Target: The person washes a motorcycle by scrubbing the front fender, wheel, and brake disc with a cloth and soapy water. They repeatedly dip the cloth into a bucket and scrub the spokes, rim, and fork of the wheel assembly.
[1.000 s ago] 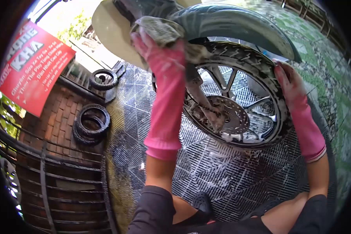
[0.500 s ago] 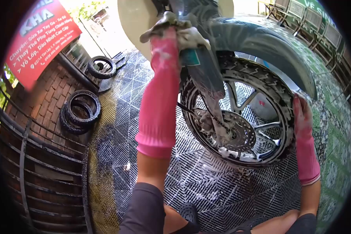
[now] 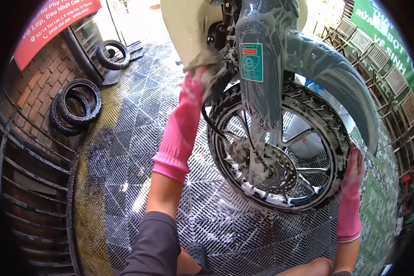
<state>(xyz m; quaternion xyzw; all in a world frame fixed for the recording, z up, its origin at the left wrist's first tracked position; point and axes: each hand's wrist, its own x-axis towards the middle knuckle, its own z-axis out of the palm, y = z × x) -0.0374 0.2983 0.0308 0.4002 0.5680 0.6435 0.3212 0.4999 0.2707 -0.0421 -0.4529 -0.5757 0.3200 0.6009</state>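
Observation:
My left hand, in a long pink rubber glove, is closed on a soapy, greyish cloth at the inner side of the motorbike's fork area. The fork's grey-blue cover carries suds and a green sticker. My right hand, gloved in pink too, lies with fingers stretched along the outer edge of the front tyre; its thumb is hard to make out. Foam clings to the wheel's spokes and around the brake disc. Above the tyre arches the wet, soapy front mudguard.
Loose tyres lie at left by a brick wall and a dark metal railing. Patterned floor mats surround the bike. Folded wooden chairs line the right side, near a green banner.
My left hand has moved with the cloth from the front of the fork cover down to its inner side, uncovering the green sticker. My right hand stays at the tyre. The view has shifted.

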